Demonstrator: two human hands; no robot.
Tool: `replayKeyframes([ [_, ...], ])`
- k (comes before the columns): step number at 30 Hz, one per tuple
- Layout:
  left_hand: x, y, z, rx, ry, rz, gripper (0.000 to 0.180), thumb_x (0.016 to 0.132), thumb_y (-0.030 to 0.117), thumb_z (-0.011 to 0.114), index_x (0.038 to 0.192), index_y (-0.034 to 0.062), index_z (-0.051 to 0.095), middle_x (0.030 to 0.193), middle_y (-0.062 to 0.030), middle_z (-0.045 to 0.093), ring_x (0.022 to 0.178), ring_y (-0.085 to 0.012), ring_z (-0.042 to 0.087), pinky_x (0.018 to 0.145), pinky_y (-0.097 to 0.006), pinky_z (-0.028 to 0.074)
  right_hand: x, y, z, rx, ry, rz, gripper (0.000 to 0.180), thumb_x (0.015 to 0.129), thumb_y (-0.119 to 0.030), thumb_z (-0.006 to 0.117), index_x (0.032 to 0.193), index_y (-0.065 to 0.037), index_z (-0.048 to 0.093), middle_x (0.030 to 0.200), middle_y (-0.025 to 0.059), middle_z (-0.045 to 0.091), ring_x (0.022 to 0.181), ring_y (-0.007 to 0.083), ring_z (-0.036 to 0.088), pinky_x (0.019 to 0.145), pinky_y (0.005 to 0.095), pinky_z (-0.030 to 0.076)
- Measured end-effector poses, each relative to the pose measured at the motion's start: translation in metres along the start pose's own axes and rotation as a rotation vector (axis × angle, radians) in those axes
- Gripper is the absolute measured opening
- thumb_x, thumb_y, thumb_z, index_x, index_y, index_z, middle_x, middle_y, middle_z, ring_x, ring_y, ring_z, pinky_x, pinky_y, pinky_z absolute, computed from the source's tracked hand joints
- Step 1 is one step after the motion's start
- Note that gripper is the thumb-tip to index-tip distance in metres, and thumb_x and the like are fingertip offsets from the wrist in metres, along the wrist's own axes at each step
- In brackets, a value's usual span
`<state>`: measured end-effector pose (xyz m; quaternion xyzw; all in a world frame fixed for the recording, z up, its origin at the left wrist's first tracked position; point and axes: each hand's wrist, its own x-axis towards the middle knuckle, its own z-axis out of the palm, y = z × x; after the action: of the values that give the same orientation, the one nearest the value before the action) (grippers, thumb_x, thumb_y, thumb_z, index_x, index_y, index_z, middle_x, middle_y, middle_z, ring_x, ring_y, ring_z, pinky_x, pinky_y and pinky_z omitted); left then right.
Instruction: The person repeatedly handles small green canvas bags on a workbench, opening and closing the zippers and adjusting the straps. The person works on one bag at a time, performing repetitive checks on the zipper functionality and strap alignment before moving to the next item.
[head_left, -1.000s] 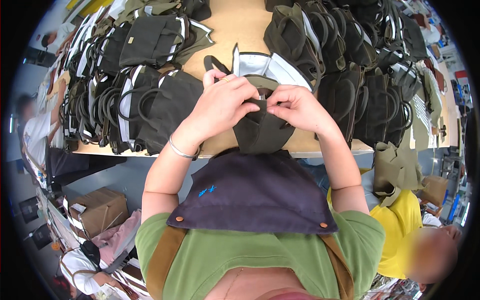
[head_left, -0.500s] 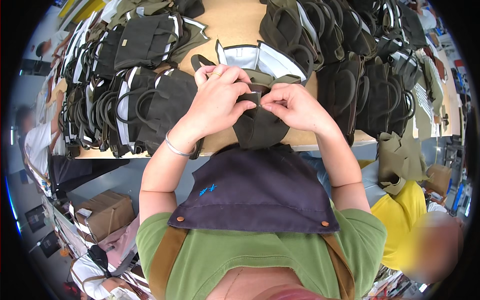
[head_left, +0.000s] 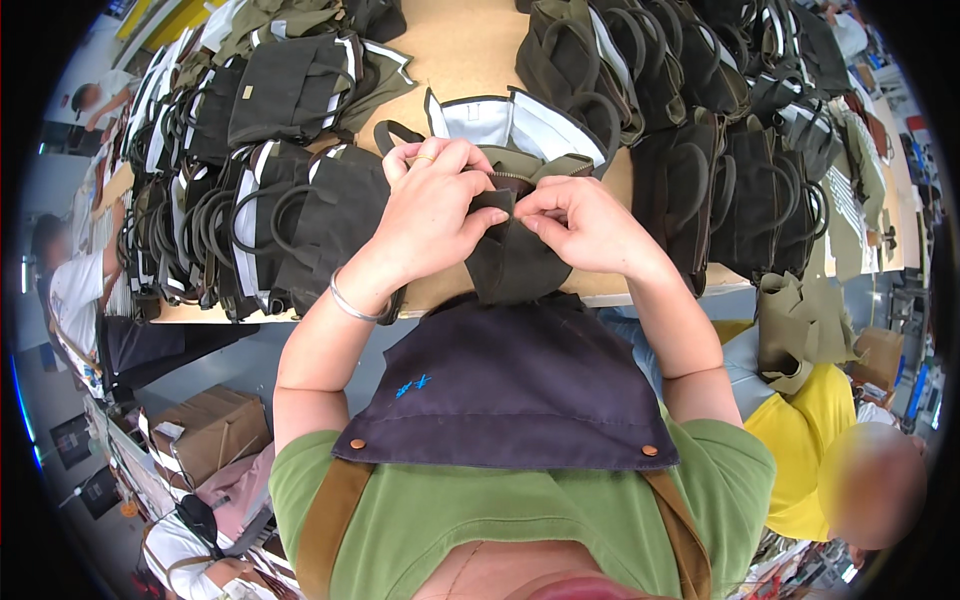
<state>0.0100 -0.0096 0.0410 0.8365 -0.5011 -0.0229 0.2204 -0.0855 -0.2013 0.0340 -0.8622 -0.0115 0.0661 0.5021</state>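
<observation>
A dark olive fabric bag (head_left: 515, 262) with a white lining (head_left: 515, 122) lies open on the wooden table (head_left: 470, 50) in front of me, one part hanging over the near edge. My left hand (head_left: 432, 208) pinches the bag's zipper edge from the left, a thin bracelet on its wrist. My right hand (head_left: 580, 225) pinches the same edge from the right, fingertips almost meeting the left hand's. I wear a dark navy apron (head_left: 510, 385) over a green shirt.
Rows of finished dark olive bags with loop handles stand on the left (head_left: 290, 215) and right (head_left: 720, 190) of the table. A person in yellow (head_left: 820, 440) sits at lower right. Another person (head_left: 75, 290) is at far left. A cardboard box (head_left: 205, 430) sits on the floor.
Both hands stay on the bag's zipper edge with only small finger shifts. The view has tilted slightly, so the table and bags sit a little lower in the picture.
</observation>
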Motion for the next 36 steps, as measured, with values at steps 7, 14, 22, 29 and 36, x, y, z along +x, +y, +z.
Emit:
replayKeyframes([
  [7, -0.001, 0.003, 0.0, 0.006, -0.015, -0.065, 0.023, 0.076, 0.023, 0.076, 0.088, 0.0053, 0.069, 0.106, -0.0019, 0.057, 0.108, -0.0213, 0.05, 0.097, -0.041, 0.026, 0.001, 0.012, 0.01, 0.13, 0.054, -0.047, 0.005, 0.085, 0.001, 0.063, 0.085, 0.001, 0.068, 0.074, 0.0028, 0.06, 0.068, 0.0088, 0.056, 0.058, 0.0256, 0.042],
  [14, 0.004, -0.017, -0.012, -0.171, -0.049, 0.028, 0.018, 0.076, 0.022, 0.078, 0.082, 0.0089, 0.066, 0.088, -0.0002, 0.065, 0.09, -0.0192, 0.058, 0.092, -0.035, 0.03, 0.002, 0.008, 0.014, -0.047, 0.092, -0.094, 0.014, 0.076, -0.017, 0.074, 0.078, -0.005, 0.068, 0.071, 0.0063, 0.061, 0.061, 0.0229, 0.06, 0.06, 0.0332, 0.046],
  [22, 0.005, -0.021, -0.011, -0.204, -0.059, 0.061, 0.015, 0.079, 0.022, 0.075, 0.08, 0.0097, 0.066, 0.082, -0.0002, 0.066, 0.083, -0.0183, 0.059, 0.09, -0.034, 0.031, 0.01, 0.003, -0.019, -0.012, 0.046, -0.018, 0.03, 0.081, -0.02, 0.074, 0.103, -0.003, 0.064, 0.089, 0.0082, 0.065, 0.06, 0.0123, 0.056, 0.059, 0.0272, 0.046],
  [29, 0.008, -0.02, -0.013, -0.214, -0.058, 0.038, 0.014, 0.083, 0.024, 0.073, 0.08, 0.0111, 0.066, 0.08, 0.0003, 0.065, 0.08, -0.0179, 0.057, 0.088, -0.035, 0.03, 0.023, 0.023, -0.018, 0.415, -0.125, 0.075, 0.008, 0.092, -0.005, 0.064, 0.096, 0.002, 0.065, 0.078, -0.0011, 0.064, 0.065, 0.0015, 0.053, 0.055, 0.0195, 0.042],
  [36, 0.008, -0.017, -0.01, -0.212, -0.035, 0.011, 0.016, 0.083, 0.026, 0.072, 0.077, 0.0116, 0.067, 0.078, 0.0, 0.064, 0.079, -0.017, 0.057, 0.088, -0.035, 0.029, 0.024, 0.019, -0.021, 0.46, -0.139, 0.09, 0.007, 0.091, -0.005, 0.066, 0.093, 0.002, 0.067, 0.075, -0.0029, 0.063, 0.064, -0.0002, 0.051, 0.055, 0.0176, 0.041],
])
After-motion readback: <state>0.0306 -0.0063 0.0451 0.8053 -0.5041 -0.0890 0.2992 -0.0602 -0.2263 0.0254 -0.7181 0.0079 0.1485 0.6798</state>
